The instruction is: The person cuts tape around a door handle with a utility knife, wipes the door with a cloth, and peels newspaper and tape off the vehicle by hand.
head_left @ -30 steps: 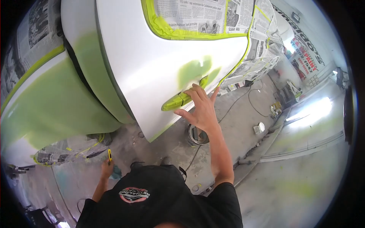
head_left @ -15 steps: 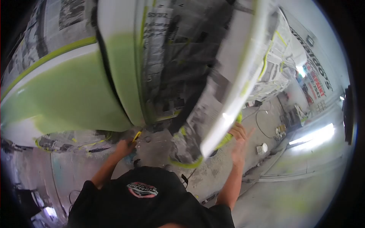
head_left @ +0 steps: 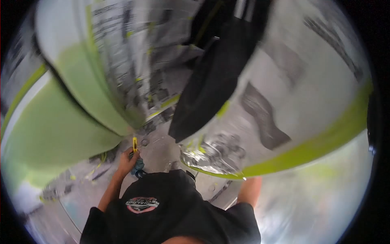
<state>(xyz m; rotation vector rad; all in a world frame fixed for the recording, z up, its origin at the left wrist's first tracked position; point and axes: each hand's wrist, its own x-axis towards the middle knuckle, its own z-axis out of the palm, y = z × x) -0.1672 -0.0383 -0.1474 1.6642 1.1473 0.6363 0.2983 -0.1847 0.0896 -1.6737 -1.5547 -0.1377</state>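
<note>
My left hand (head_left: 128, 160) is closed around a yellow utility knife (head_left: 135, 145), which points up toward the car body. Beside that hand stands the green-primed body panel (head_left: 65, 118). An opened car door (head_left: 292, 118) fills the right side, covered in masking paper, with yellow-green tape (head_left: 308, 158) along its edge. My right forearm (head_left: 248, 191) reaches behind the door's lower edge, which hides my right hand. Crinkled plastic or foil-like covering (head_left: 211, 158) wraps the door's near lower corner.
Newspaper masking (head_left: 122, 40) lines the door opening, and a black strip or panel (head_left: 211, 81) hangs inside the door. The concrete floor (head_left: 156, 156) shows between the car and door. A blue-green cloth-like item (head_left: 138, 166) is near my left hand.
The door has swung wider and now shows its papered inner face. My right hand, visible at the door's edge before, is now hidden behind it. My left hand still holds the knife, turned more upright.
</note>
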